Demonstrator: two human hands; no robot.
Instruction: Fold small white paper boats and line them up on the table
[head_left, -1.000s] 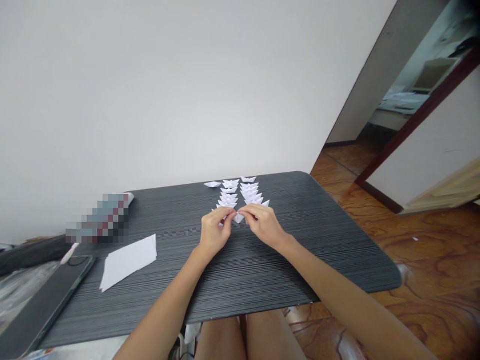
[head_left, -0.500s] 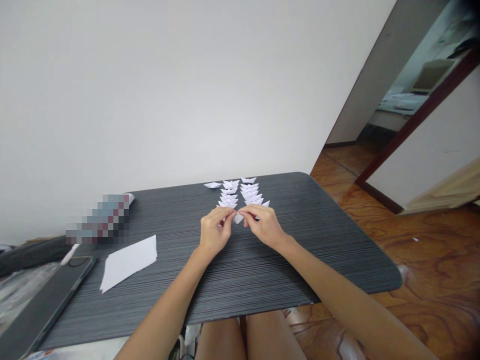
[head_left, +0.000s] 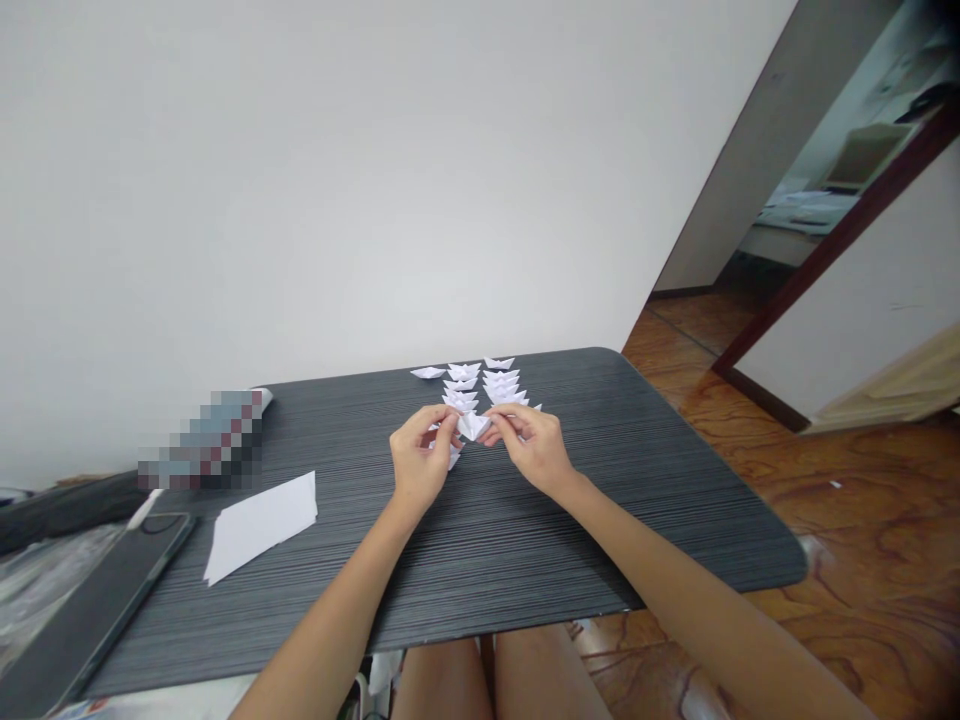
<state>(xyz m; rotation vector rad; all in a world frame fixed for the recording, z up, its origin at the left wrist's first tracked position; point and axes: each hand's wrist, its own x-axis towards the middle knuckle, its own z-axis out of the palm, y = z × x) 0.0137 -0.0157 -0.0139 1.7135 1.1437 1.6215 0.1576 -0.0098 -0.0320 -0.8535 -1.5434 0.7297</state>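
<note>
White paper, creased into a small pointed shape, spans the gap between your hands above the dark table (head_left: 585,530). Your left hand (head_left: 422,455) pinches one end of this folded piece (head_left: 473,427) between thumb and fingertips, and your right hand (head_left: 534,450) pinches the other end the same way. Both grips are drawn in close at the tips, with only the paper's thickness between thumb and finger; how the remaining fingers curl behind it you can't fully see from above. The piece's middle dips to a blunt point facing you, its two ends rising toward your fingers.

Just beyond it, white paper boats line up in two columns running toward the wall (head_left: 375,180): a left column (head_left: 462,384) and a right column (head_left: 501,383), their nearest members partly covered by your hands. A single boat (head_left: 428,372) lies off to the left of the far end, and another white folded piece (head_left: 454,456) peeks out beside your left thumb.

Well to your left lie some blank white sheets (head_left: 262,527), edges slightly out of line (more than one, judging by the corners). Behind them is a pixelated object (head_left: 217,430), too masked to identify.
</note>
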